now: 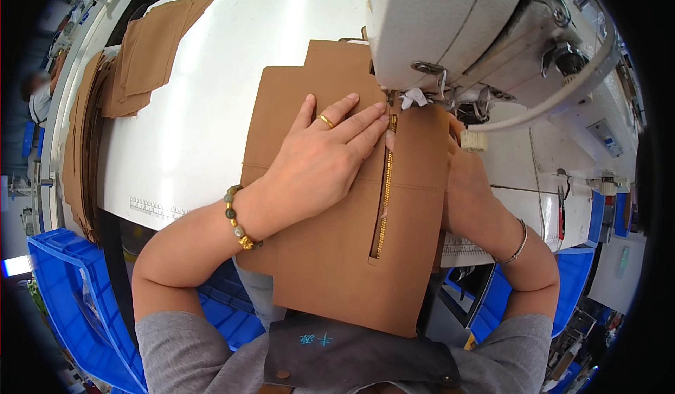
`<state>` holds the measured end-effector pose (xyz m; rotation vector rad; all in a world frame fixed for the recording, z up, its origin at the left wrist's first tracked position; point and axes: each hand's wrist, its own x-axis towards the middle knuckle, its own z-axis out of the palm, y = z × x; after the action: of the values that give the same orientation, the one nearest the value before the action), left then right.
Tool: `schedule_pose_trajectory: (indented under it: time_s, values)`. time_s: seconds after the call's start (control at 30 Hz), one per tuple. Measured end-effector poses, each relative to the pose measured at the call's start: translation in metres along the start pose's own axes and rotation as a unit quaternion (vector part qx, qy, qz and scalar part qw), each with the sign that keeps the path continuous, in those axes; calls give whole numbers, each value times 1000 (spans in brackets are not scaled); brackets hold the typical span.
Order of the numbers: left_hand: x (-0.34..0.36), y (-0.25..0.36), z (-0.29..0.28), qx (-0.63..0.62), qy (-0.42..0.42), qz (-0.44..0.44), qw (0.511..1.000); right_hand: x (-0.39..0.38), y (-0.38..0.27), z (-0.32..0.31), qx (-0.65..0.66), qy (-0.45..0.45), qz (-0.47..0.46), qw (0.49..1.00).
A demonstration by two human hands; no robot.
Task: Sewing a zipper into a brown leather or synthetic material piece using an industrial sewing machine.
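A brown leather-like panel [316, 267] with a long slot lies under the sewing machine head [450, 35] and hangs over the table's front edge. A gold-toothed zipper [383, 204] shows in the slot. My left hand [320, 148] rests flat on the panel, left of the slot, fingers stretched toward the needle area [391, 98]. My right hand [465, 176] is at the panel's right edge, with most of its fingers hidden beneath or behind it. A skin-coloured patch, perhaps a fingertip, shows through the slot's upper part.
Stacked brown pieces [84, 148] lie at the far left of the white table [232, 42], with more flat pieces [151, 49] beside them. Blue bins [77, 288] stand below the left side. Red-handled snips [561, 211] lie at the right.
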<state>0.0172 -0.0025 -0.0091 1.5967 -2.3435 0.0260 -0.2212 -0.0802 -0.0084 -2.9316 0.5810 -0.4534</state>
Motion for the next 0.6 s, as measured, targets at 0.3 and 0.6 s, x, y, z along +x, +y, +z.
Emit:
schedule_pose_trajectory:
  time_s: [0.3, 0.6]
  values:
    - [1, 1, 1, -9, 2, -6, 1000, 0, -1, -4, 23, -5, 6, 1000]
    - [1, 1, 1, -22, 11, -1, 1000, 0, 0, 0, 12, 9, -3, 1000]
